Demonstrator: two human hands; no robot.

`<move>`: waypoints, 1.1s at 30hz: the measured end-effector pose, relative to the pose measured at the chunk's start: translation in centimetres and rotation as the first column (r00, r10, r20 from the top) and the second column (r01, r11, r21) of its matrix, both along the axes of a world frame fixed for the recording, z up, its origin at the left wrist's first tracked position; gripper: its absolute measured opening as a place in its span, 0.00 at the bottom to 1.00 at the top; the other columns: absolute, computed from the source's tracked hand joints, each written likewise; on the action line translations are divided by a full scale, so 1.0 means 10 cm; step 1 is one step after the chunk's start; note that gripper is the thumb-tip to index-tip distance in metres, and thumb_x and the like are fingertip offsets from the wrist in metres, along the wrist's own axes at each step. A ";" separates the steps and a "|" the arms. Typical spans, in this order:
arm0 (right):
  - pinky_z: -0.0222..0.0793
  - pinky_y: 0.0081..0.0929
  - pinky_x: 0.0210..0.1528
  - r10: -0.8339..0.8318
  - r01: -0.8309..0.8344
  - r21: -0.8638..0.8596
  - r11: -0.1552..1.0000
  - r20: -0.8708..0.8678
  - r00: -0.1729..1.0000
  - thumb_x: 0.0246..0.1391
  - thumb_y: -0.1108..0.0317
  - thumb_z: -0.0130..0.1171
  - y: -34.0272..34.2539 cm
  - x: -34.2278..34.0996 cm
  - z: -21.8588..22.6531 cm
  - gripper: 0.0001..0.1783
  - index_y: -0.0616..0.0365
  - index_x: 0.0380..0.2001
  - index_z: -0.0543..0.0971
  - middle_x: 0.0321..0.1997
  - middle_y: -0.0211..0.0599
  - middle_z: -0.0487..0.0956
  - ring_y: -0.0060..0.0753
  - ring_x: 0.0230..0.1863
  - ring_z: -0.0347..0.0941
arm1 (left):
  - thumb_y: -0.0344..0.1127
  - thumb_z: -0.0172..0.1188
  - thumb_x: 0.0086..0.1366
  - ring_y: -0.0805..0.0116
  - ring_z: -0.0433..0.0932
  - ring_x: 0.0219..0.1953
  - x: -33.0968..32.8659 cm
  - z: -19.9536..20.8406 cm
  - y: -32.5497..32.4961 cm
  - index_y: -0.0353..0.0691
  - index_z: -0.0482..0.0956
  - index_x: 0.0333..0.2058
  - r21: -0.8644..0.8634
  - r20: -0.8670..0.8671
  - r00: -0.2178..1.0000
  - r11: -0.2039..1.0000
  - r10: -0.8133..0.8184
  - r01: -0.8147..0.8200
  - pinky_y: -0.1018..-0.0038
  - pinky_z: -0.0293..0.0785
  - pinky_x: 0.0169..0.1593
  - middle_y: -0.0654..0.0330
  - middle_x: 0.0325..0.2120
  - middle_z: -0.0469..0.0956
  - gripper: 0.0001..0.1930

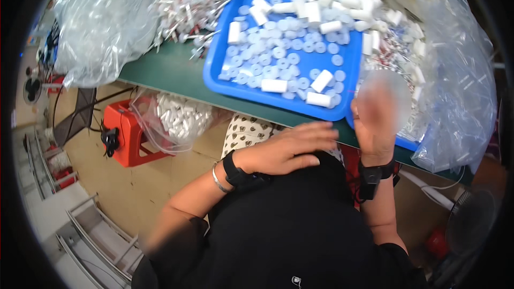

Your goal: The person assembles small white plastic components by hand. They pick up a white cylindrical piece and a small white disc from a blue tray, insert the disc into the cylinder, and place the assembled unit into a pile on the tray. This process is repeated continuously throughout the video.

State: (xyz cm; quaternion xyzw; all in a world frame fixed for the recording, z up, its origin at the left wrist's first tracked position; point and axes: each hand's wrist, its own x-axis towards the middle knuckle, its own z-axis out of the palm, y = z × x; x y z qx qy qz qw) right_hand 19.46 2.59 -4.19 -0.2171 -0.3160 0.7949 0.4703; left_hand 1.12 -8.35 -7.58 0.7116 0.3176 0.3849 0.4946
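My left hand (292,149) lies flat, fingers spread, on my black-clad lap just below the green table edge (171,75); it holds nothing. My right hand (375,123) is raised upright at the near right corner of a blue tray (230,83), its upper part blurred, so any grip there is unclear. The tray carries many small white plastic cylinders (321,80) and flat white rings (278,53). Both wrists wear black bands; the left also has a thin metal bangle.
A heap of white parts with metal pins (187,5) lies left of the tray beside a crumpled clear bag (101,21). Another clear bag of parts (455,75) is at the right. A red stool (128,134) with a bag of white pieces (176,118) stands below.
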 end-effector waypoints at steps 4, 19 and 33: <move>0.65 0.23 0.37 0.022 -0.022 0.011 1.000 0.034 0.999 0.60 0.71 0.53 0.06 0.04 -0.01 0.06 0.58 0.39 0.75 0.39 0.35 0.78 0.19 0.29 0.67 | 0.34 0.54 0.66 0.56 0.69 0.58 -0.17 -0.45 -0.22 0.36 0.75 0.49 -0.418 0.104 0.967 0.872 -0.233 0.255 0.61 0.60 0.61 0.53 0.48 0.76 0.15; 0.64 0.21 0.37 0.060 -0.071 0.128 0.989 0.089 0.994 0.60 0.71 0.54 0.09 0.01 -0.08 0.07 0.60 0.40 0.76 0.37 0.34 0.77 0.19 0.31 0.67 | 0.31 0.48 0.62 0.50 0.74 0.49 0.09 -1.81 0.10 0.35 0.77 0.43 0.205 -0.845 0.432 0.937 0.315 -0.284 0.62 0.69 0.53 0.48 0.43 0.77 0.14; 0.70 0.25 0.34 -0.063 0.029 0.199 0.980 0.165 0.984 0.57 0.74 0.56 -0.17 0.17 0.19 0.06 0.60 0.39 0.73 0.37 0.37 0.76 0.26 0.30 0.73 | 0.26 0.63 0.59 0.73 0.77 0.38 -0.25 0.40 -0.27 0.33 0.79 0.41 -0.525 0.315 0.934 0.851 0.167 0.025 0.78 0.73 0.44 0.59 0.40 0.77 0.11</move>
